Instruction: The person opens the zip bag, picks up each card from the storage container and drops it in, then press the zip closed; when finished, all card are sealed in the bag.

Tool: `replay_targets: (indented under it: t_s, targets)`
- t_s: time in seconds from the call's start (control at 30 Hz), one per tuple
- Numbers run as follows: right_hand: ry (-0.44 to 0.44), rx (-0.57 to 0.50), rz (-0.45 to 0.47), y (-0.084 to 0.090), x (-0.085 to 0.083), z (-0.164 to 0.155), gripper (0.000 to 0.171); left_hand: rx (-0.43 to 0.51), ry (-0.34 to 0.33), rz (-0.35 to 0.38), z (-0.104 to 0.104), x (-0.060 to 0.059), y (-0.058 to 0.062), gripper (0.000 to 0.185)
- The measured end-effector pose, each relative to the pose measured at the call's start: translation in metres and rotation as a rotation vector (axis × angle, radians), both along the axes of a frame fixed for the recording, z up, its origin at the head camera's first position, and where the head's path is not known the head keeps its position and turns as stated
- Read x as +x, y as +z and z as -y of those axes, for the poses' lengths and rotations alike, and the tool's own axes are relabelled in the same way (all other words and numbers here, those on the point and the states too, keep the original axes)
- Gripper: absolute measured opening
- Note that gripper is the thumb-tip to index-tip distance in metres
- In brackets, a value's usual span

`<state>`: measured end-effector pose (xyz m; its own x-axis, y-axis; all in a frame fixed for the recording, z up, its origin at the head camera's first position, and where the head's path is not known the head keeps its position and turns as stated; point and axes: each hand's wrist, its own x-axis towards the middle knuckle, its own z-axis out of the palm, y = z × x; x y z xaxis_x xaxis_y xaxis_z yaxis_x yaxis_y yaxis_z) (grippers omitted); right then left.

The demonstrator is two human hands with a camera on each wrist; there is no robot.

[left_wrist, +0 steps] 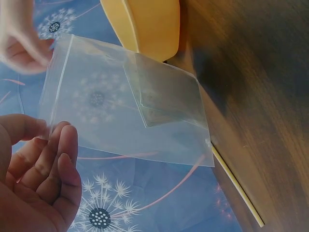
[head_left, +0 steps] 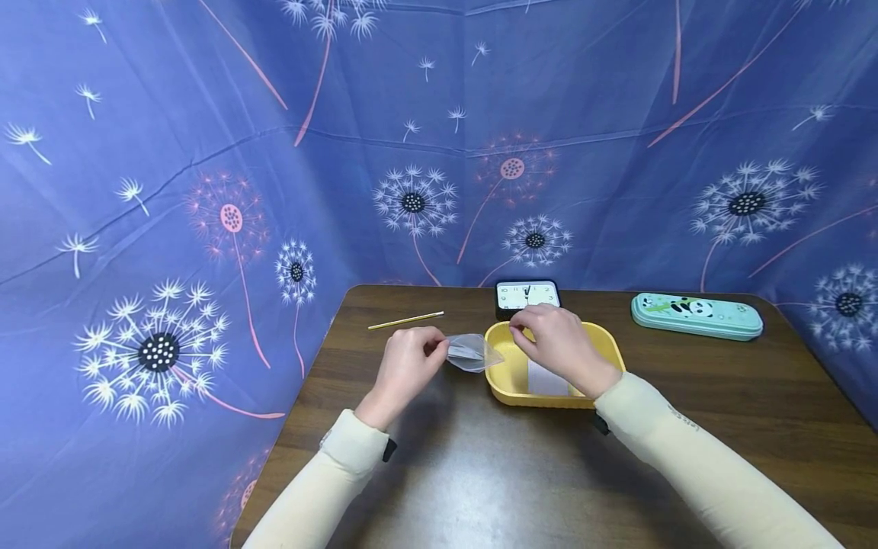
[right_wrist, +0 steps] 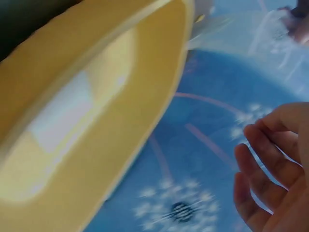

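One corner of the plastic bag is all my left hand pinches; my right hand, fingers relaxed and empty, hovers over the yellow tray, so the bag could slip.

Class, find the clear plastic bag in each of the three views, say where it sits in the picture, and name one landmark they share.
Head view: the clear plastic bag is at centre, pinched by the left hand, just left of the yellow tray.
Left wrist view: it fills the middle, below the tray.
Right wrist view: only a blurred part at the upper right.
Shared landmark: the yellow tray.
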<state>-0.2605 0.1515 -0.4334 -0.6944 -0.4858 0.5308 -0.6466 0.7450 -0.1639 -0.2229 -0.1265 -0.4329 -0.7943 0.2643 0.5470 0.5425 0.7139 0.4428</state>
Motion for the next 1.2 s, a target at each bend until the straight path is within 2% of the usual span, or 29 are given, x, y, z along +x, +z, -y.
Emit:
replay_targets:
  t_s: [0.13,0.27,0.4,0.47,0.53,0.63,0.77,1.1,1.2]
  targets:
    - [-0.073,0.066,0.144,-0.017,-0.013,-0.019,0.009,-0.006,0.005,-0.009,0.0,0.0,0.0,0.012]
    - [-0.101,0.145,0.265,-0.034,-0.021,-0.034,0.016,-0.005,0.006,-0.013,0.0,-0.001,-0.001,0.012]
    - [-0.121,0.245,0.384,-0.046,-0.023,-0.044,0.004,-0.007,0.007,-0.006,0.0,0.0,-0.001,0.012]
    - [-0.131,0.287,0.466,-0.052,-0.023,-0.048,0.021,-0.009,0.01,-0.002,0.001,0.0,-0.001,0.012]
    - [-0.148,0.319,0.563,-0.058,-0.023,-0.051,0.031,-0.009,0.011,0.003,0.001,0.001,-0.001,0.012]
    - [-0.169,0.339,0.642,-0.067,-0.023,-0.056,0.048,-0.008,0.009,0.009,0.0,0.001,-0.001,0.012]
    - [-0.184,0.324,0.646,-0.076,-0.023,-0.062,0.067,-0.005,0.009,0.009,0.001,0.001,-0.001,0.012]
    - [-0.203,0.311,0.64,-0.078,-0.025,-0.066,0.071,-0.01,0.019,0.024,0.001,0.002,-0.001,0.013]
    - [-0.209,0.299,0.631,-0.077,-0.024,-0.066,0.067,-0.009,0.02,0.019,0.001,0.002,-0.001,0.013]
